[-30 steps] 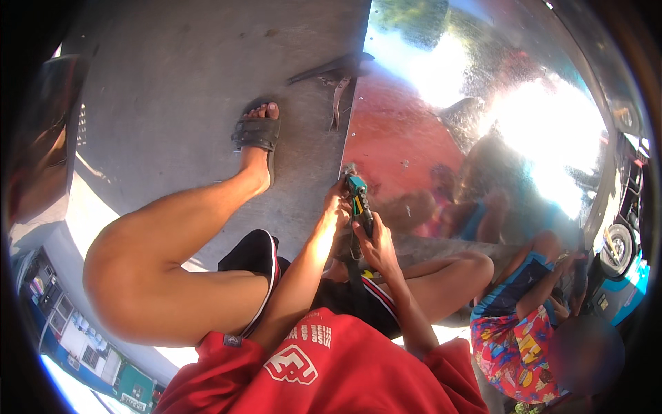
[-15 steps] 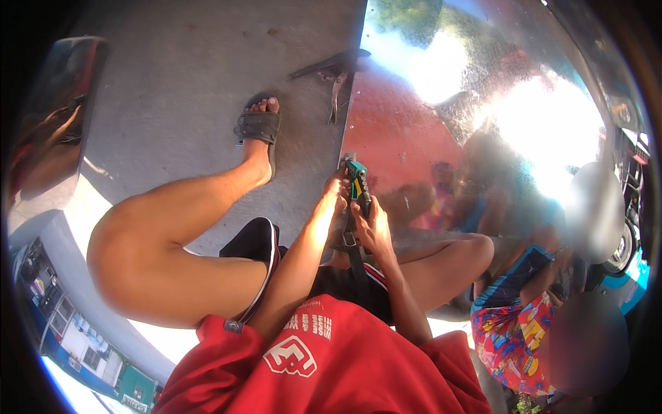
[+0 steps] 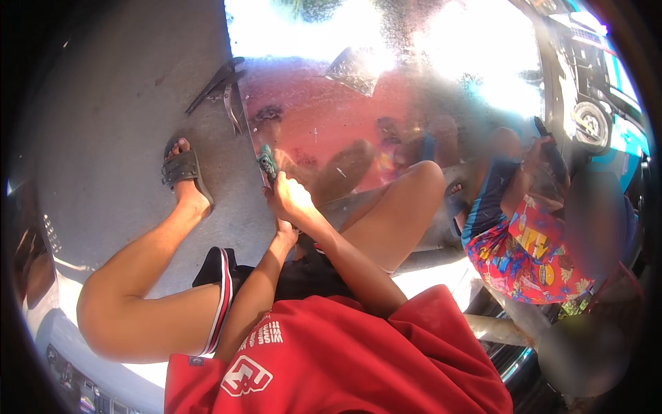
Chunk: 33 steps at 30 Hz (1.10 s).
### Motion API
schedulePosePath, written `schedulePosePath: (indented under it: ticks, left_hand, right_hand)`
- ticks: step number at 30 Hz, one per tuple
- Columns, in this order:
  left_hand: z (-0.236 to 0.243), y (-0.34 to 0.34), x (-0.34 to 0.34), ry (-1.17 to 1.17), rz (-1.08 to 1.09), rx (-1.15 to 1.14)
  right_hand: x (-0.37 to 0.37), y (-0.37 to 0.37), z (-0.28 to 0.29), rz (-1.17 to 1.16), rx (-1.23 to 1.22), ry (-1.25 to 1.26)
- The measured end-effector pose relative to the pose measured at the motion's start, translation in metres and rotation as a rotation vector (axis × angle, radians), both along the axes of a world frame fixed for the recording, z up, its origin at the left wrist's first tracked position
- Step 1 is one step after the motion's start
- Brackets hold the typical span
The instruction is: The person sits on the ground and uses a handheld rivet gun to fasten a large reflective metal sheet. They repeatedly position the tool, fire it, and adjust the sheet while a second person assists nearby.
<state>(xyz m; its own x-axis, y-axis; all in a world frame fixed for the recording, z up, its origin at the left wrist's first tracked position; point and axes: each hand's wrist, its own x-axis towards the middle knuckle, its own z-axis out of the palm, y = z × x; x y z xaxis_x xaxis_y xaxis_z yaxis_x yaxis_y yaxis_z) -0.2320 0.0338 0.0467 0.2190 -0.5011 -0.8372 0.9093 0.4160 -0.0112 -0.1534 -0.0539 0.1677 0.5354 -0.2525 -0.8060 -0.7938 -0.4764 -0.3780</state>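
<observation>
A teal and black hand riveter stands with its head at the left edge of a shiny metal sheet. My right hand is closed around its handle, just below the head. Lower down, my left hand is also closed on the handle, partly hidden behind my right hand and wrist. Small dots like holes or rivets run along the sheet's edge. Up that edge lie a dark long-handled tool and a worn metal hand tool with two arms.
A loose dark-edged piece rests on the sheet, amid strong glare. At right a person in bright patterned shorts crouches by the sheet, a dark tool in hand. My sandalled foot is on the concrete left. A vehicle wheel stands far right.
My left hand has moved from beside the riveter's head down to its handle. The riveter's handles are now mostly covered by my hands. The view has shifted right, and the other person's tool shows.
</observation>
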Motion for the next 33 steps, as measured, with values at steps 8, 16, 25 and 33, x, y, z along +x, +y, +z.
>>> schedulePosePath:
  ticks: [8, 16, 25, 33]
  left_hand:
    - [-0.004, 0.009, 0.010, -0.078, -0.131, -0.031]
    - [0.023, 0.013, 0.019, -0.283, -0.059, -0.113]
    - [0.016, 0.022, 0.002, -0.242, 0.023, 0.175]
    - [0.027, 0.018, 0.013, -0.149, 0.064, 0.136]
  right_hand:
    - [-0.012, 0.027, -0.023, -0.085, -0.087, -0.122]
    - [-0.017, 0.008, -0.033, -0.397, 0.081, 0.132]
    - [-0.023, 0.027, -0.048, -0.271, -0.048, -0.039]
    - [-0.009, 0.008, -0.036, -0.250, -0.084, 0.062]
